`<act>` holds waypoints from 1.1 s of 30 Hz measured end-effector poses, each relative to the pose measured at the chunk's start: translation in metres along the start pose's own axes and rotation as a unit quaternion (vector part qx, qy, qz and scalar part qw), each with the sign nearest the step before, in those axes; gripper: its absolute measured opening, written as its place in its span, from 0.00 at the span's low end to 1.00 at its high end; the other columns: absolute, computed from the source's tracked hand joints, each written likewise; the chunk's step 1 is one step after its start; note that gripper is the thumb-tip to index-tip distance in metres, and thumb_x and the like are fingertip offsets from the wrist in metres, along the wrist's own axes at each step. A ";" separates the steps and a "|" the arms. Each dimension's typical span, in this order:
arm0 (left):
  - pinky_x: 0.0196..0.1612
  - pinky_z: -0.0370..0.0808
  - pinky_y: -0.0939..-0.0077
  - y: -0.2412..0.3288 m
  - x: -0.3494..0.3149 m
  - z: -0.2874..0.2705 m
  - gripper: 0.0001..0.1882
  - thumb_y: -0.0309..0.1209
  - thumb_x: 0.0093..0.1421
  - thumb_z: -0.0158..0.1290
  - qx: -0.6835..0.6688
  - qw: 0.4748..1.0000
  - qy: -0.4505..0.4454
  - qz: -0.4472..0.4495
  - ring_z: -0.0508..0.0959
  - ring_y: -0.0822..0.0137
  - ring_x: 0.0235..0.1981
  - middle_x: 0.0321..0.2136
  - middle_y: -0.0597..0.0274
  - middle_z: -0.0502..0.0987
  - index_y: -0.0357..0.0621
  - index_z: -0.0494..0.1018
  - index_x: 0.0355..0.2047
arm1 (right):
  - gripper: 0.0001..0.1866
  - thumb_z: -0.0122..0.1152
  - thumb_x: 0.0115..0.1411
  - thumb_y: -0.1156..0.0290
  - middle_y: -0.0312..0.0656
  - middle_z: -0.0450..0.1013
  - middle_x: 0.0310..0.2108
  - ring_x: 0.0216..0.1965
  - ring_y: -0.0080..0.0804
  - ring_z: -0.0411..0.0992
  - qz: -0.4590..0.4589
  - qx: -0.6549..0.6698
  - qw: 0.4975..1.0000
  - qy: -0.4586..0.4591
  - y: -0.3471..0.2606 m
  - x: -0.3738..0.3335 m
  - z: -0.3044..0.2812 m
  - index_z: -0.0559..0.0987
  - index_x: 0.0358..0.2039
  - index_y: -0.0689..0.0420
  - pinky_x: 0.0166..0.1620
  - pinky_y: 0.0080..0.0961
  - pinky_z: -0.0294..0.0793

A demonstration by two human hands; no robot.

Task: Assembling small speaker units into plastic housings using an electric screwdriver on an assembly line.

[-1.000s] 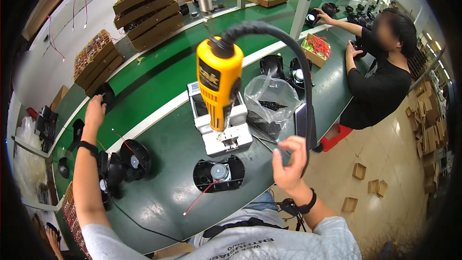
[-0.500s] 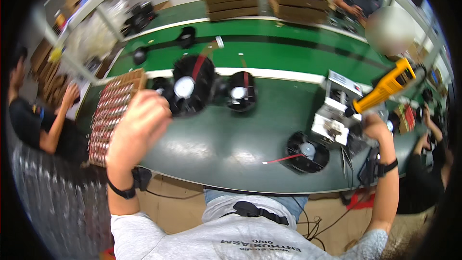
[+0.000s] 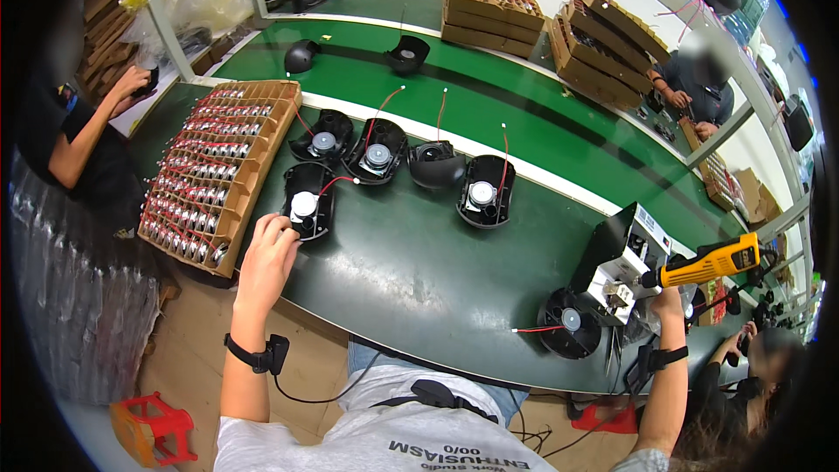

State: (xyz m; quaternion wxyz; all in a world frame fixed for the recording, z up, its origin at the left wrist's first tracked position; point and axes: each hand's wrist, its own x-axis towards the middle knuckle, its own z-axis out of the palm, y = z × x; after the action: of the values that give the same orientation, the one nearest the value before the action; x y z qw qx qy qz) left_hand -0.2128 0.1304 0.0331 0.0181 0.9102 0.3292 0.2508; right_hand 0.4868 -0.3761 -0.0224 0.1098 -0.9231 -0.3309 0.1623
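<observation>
My left hand (image 3: 269, 262) reaches to the near left edge of a black speaker housing (image 3: 308, 201); its bent fingers grip the rim. A round silver speaker and a red wire show inside that housing. On the right, my right hand (image 3: 668, 304) is closed at the lower side of a yellow electric screwdriver (image 3: 708, 262), its fingers partly hidden. The tool's black tip points at a silver and black screw feeder (image 3: 625, 275). Just left of the feeder lies another black housing (image 3: 568, 323) with a speaker and red wire.
Several black housings, including one (image 3: 486, 192), stand in a row behind. A cardboard tray (image 3: 284, 135) of wired speakers lies at left. The green conveyor (image 3: 516, 114) carries two black shells. Stacked boxes (image 3: 494, 4) stand beyond. Other people work at left, far right and near right.
My left hand has come down onto the edge of the nearest left housing. The view has turned, shifting the whole scene. My right hand stays by the screwdriver at the feeder.
</observation>
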 end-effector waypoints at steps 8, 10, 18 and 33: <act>0.60 0.70 0.53 0.041 0.019 -0.032 0.30 0.26 0.42 0.74 -0.063 0.992 0.082 -0.079 0.70 0.44 0.58 0.56 0.47 0.69 0.44 0.76 0.48 | 0.19 0.65 0.51 0.77 0.44 0.80 0.41 0.44 0.44 0.77 -0.131 0.005 0.991 0.027 -0.057 -0.026 0.007 0.79 0.46 0.56 0.49 0.35 0.75; 0.55 0.73 0.54 0.060 0.033 -0.028 0.23 0.27 0.45 0.72 -0.123 0.983 0.131 -0.032 0.74 0.46 0.53 0.50 0.49 0.73 0.41 0.78 0.42 | 0.19 0.65 0.52 0.78 0.43 0.79 0.40 0.42 0.40 0.76 -0.152 -0.022 0.986 0.071 -0.046 -0.028 0.009 0.78 0.47 0.55 0.49 0.32 0.75; 0.68 0.62 0.49 0.166 0.153 0.066 0.41 0.42 0.44 0.75 -0.157 0.964 -0.039 0.211 0.67 0.42 0.64 0.63 0.43 0.67 0.43 0.72 0.56 | 0.21 0.59 0.52 0.85 0.41 0.79 0.45 0.46 0.35 0.76 -0.154 0.154 0.970 0.111 -0.065 -0.021 0.030 0.78 0.48 0.59 0.52 0.30 0.75; 0.48 0.73 0.51 0.193 0.148 0.143 0.22 0.32 0.56 0.63 -0.057 0.948 -0.111 0.292 0.67 0.49 0.61 0.59 0.55 0.67 0.54 0.72 0.51 | 0.20 0.57 0.56 0.83 0.47 0.80 0.47 0.52 0.45 0.76 -0.116 0.145 0.977 0.107 -0.062 -0.026 0.037 0.81 0.50 0.59 0.57 0.36 0.72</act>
State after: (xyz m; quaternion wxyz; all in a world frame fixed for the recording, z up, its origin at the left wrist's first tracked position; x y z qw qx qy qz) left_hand 0.0654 0.0882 0.0125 0.0322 0.9860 0.0299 0.1609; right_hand 0.4184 -0.3421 -0.0317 0.2956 -0.8645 -0.3953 0.0953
